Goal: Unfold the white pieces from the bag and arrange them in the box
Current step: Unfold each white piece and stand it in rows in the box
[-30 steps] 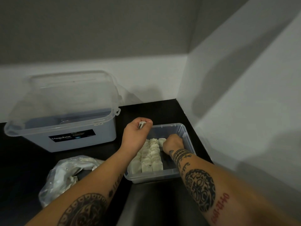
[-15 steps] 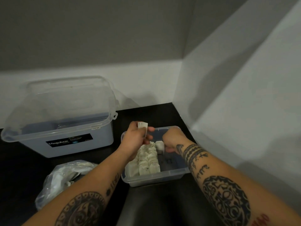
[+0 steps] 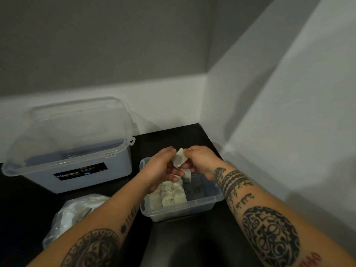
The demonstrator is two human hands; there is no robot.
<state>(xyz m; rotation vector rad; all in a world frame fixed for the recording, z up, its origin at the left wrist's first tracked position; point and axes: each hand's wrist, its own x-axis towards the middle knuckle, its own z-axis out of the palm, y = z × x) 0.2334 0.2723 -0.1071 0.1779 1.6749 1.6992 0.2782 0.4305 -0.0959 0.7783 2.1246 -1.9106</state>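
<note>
A small clear plastic box [image 3: 194, 210] sits on the black counter and holds several white pieces [image 3: 170, 193] standing in rows along its left side. Just above the box's far end, my left hand [image 3: 161, 169] and my right hand [image 3: 201, 160] together pinch one white piece [image 3: 179, 160], each at one side of it. A crumpled clear plastic bag [image 3: 77, 214] with more white pieces lies at the lower left, partly hidden by my left forearm.
A large grey lidded storage box [image 3: 77, 151] with a black label stands at the left against the back wall. White walls close the corner behind and to the right of the small box. A dark raised surface [image 3: 192, 245] lies in front of it.
My right hand rose out of the box and met my left hand. Both now pinch the white piece that my left hand alone held before.
</note>
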